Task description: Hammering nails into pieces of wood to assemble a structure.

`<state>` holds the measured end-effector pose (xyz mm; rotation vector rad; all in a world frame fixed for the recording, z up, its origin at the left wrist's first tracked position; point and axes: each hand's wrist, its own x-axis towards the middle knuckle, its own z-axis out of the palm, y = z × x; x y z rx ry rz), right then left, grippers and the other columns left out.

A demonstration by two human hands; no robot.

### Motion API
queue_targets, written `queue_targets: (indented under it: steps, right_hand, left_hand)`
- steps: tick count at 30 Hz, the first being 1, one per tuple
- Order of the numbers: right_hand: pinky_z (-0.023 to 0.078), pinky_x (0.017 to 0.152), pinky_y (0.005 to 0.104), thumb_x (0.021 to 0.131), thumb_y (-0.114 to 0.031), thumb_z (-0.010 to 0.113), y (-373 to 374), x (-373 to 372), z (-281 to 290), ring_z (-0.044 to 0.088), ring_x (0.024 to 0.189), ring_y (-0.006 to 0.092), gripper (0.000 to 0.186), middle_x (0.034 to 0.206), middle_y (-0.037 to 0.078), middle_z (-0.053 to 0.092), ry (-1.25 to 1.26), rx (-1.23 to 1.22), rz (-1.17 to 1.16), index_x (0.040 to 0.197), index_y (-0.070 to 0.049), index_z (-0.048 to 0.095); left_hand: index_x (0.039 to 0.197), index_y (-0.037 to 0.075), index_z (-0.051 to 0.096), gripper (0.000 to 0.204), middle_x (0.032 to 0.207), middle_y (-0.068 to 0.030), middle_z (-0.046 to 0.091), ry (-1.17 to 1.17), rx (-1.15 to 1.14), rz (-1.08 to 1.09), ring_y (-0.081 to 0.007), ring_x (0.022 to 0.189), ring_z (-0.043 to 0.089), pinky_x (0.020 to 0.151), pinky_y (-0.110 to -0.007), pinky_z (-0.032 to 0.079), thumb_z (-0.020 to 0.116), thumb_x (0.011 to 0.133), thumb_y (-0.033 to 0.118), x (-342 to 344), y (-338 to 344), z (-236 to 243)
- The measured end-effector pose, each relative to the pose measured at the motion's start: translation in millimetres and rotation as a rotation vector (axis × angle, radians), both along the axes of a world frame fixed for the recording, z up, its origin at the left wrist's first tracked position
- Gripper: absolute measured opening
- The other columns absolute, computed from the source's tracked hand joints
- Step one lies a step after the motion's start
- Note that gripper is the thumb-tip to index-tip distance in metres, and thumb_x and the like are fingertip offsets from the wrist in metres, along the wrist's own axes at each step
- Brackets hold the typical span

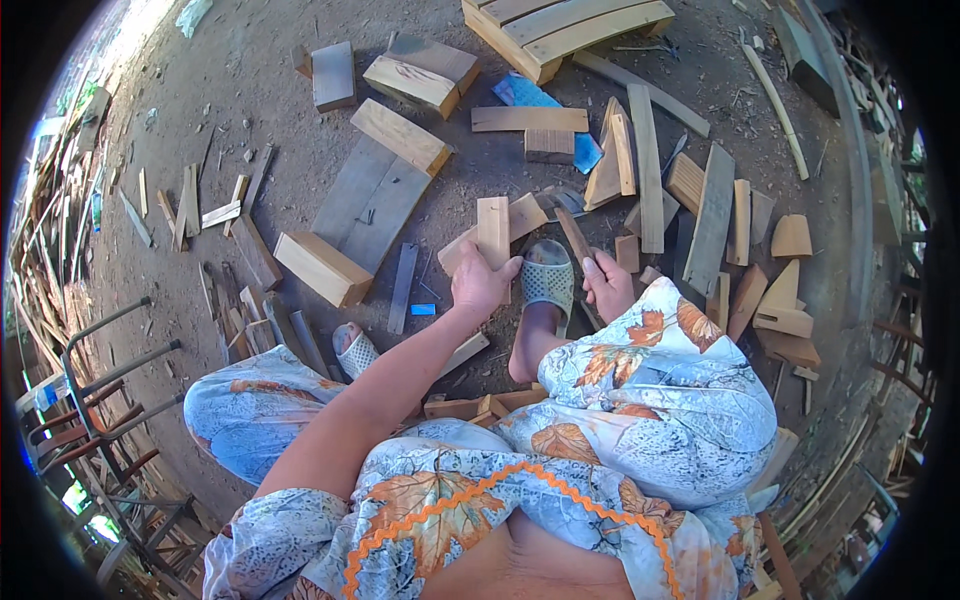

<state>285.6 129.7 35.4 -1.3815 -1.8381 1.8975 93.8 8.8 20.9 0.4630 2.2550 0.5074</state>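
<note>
My left hand [482,282] is closed round the near end of a short, pale wooden block [493,228], thumb on its right side. The block stands across a longer wooden piece [524,216] lying on the ground. To the right, my right hand [608,286] grips a brown wooden stick-like handle [574,238] pointing away from me. Some dark metal shows near its far end, but I cannot tell what kind of tool it is. Between my hands is my right foot in a pale green perforated shoe [549,283].
Grey-brown boards with pale battens [372,208] lie ahead left. A slatted wooden piece [570,30] is at the far edge. Several offcuts [712,220] crowd the right side. A small blue object [423,309] lies near my left forearm. A metal frame [100,380] stands far left.
</note>
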Motion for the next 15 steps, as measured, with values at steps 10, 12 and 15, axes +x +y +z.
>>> queue_targets:
  steps: [10,12,15]
  right_hand:
    - [0.046,0.060,0.0273,0.099,-0.025,0.052,2.3,-17.6,9.1,0.054,0.065,0.0109,0.032,0.079,0.003,0.058,0.126,0.138,0.131,0.126,-0.007,0.055]
    - [0.048,0.062,0.0293,0.099,-0.024,0.052,1.5,-21.0,6.0,0.058,0.069,0.0134,0.032,0.081,0.005,0.061,0.147,0.182,0.164,0.126,-0.007,0.055]
    - [0.049,0.066,0.0362,0.098,-0.023,0.053,0.4,-31.0,-0.3,0.066,0.076,0.0253,0.032,0.087,0.013,0.066,0.158,0.214,0.219,0.125,-0.008,0.055]
  left_hand:
    - [0.100,-0.007,0.063,0.073,0.097,-0.0234,0.068,-0.289,-0.133,0.219,-0.0348,0.094,0.068,0.083,-0.044,0.052,0.073,0.074,0.061,10.1,15.8,-7.3]
    - [0.102,-0.007,0.063,0.073,0.098,-0.0235,0.068,-0.316,-0.120,0.203,-0.0349,0.095,0.068,0.083,-0.044,0.052,0.072,0.075,0.061,7.9,16.0,-6.5]
    - [0.104,-0.007,0.063,0.072,0.099,-0.0239,0.068,-0.319,-0.146,0.160,-0.0351,0.096,0.068,0.084,-0.044,0.052,0.072,0.077,0.059,7.2,16.2,-8.2]
